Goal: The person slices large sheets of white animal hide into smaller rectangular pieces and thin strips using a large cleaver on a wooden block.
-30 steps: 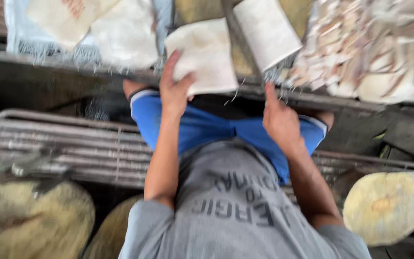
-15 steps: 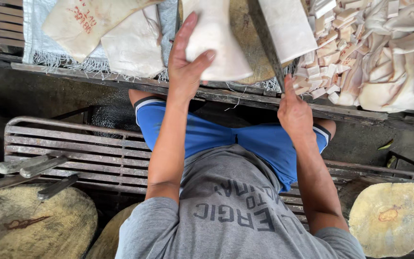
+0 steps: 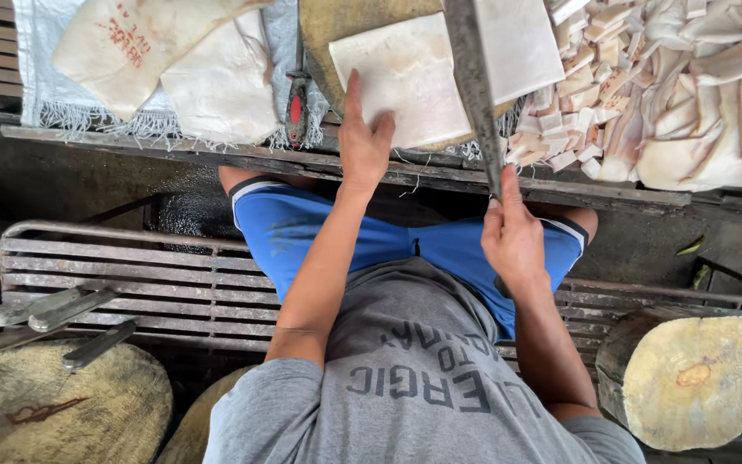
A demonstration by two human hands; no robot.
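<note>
My left hand [image 3: 362,142] lies flat, fingers spread, on the near edge of a pale flat slab of skin and fat [image 3: 414,69]. The slab rests on a round wooden chopping block [image 3: 324,30] on the work surface in front of me. My right hand [image 3: 513,241] grips the handle of a long knife. The knife's grey blade [image 3: 472,82] runs away from me across the slab, just right of my left hand. I sit in a grey shirt and blue shorts.
Small cut white pieces [image 3: 573,107] and bigger strips [image 3: 697,112] are heaped to the right. Two more pale slabs [image 3: 203,82] lie on white cloth at the left beside a red-handled tool [image 3: 296,107]. A wooden stump [image 3: 702,378] stands at my right; several knives [image 3: 45,309] rest on a metal rack by another stump [image 3: 62,412].
My left hand went from clutching the slab to pressing flat on its near edge. The slab now lies on the block with the blade across it. My right hand shifted slightly right.
</note>
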